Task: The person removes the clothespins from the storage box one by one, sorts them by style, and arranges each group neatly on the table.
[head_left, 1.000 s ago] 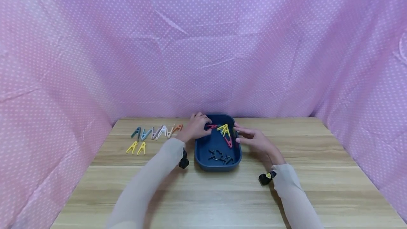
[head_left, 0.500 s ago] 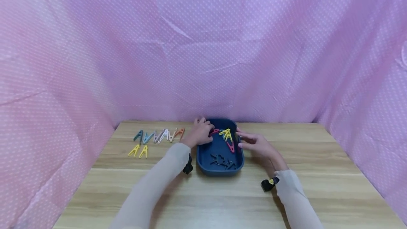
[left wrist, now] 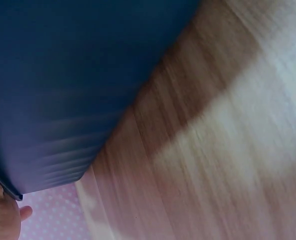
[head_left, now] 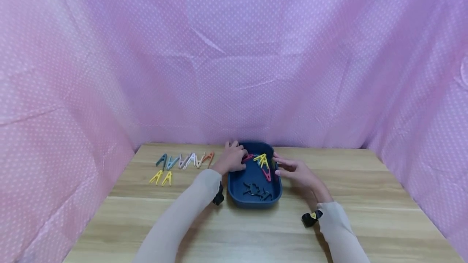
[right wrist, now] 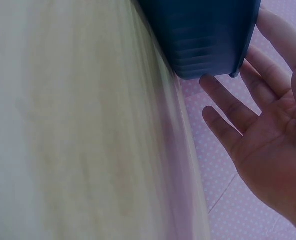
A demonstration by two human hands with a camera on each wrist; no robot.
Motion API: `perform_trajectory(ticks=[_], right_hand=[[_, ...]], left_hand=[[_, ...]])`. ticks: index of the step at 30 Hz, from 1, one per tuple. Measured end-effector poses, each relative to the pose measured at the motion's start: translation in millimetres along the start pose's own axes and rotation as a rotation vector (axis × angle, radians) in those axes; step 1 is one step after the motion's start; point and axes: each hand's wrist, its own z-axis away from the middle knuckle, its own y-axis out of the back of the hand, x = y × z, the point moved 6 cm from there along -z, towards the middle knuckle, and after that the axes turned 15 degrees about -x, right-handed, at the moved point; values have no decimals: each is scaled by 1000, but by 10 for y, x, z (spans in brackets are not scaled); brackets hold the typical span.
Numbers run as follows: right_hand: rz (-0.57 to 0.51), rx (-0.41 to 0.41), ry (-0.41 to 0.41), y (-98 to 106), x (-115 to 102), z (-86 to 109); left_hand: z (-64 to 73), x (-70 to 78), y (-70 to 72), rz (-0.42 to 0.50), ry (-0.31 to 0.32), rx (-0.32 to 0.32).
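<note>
A dark blue bin point(head_left: 239, 205) holds two pink-red clips, a yellow clip point(head_left: 261, 160) and several black clips point(head_left: 252, 189). My left hand point(head_left: 231, 159) reaches over its left rim, thumb and a finger inside beside one pink-red clip point(head_left: 248, 157). Whether they pinch that clip is hidden. My right hand point(head_left: 299, 172) lies along the right rim with extended fingers; in the right wrist view the fingers point(right wrist: 270, 70) lie mostly straight at the bin's outer wall point(right wrist: 203, 40). The other pink-red clip point(head_left: 267, 175) is near that rim.
Left of the bin stretches a row of clips: dark teal point(head_left: 161, 160), light blue point(head_left: 172, 162), purple, white point(head_left: 190, 160), cream and orange point(head_left: 209, 158). Two yellow clips point(head_left: 161, 177) lie in front of it. A pink dotted curtain point(head_left: 234, 92) surrounds the wooden table point(head_left: 241, 234).
The whole scene shifts slightly down and right as the head camera moves. Both hands keep their places at the bin, and the clips look unmoved.
</note>
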Motion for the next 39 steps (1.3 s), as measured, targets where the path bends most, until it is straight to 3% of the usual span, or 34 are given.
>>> perform_trajectory(ticks=[5, 13, 25, 39], right_hand=[[-50, 2, 26, -13, -4, 2], [6, 9, -11, -9, 19, 34], [-6, 8, -15, 3, 1, 25], [-35, 3, -33, 11, 11, 13]], left_hand=[[-18, -2, -30, 13, -4, 2], [-65, 4, -93, 0, -7, 19], [-53, 25, -38, -33, 3, -24], [-87, 2, -38, -6, 22, -35]])
